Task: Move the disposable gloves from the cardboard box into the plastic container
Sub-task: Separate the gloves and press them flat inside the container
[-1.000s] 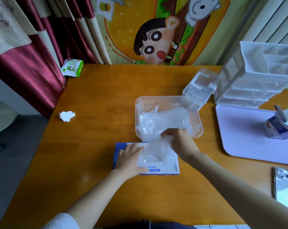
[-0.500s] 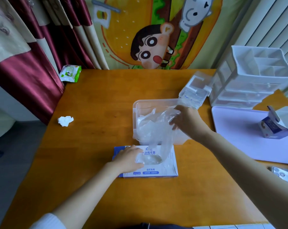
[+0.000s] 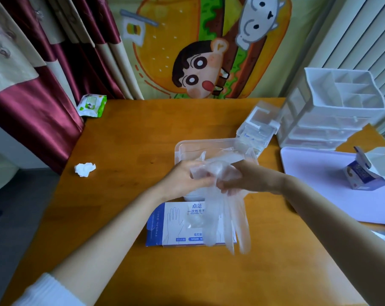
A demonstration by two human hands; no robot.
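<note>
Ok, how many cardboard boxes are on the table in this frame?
2. The glove box lies flat at near centre, partly behind the hanging gloves; a small opened carton sits on the lilac mat at right. More may be hidden out of frame.

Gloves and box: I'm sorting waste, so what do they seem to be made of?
The gloves look like thin clear plastic film, slightly glossy and limp; the box print shows through them. The box looks like printed cardboard, smooth white and blue, with a folded edge on its left.
</note>
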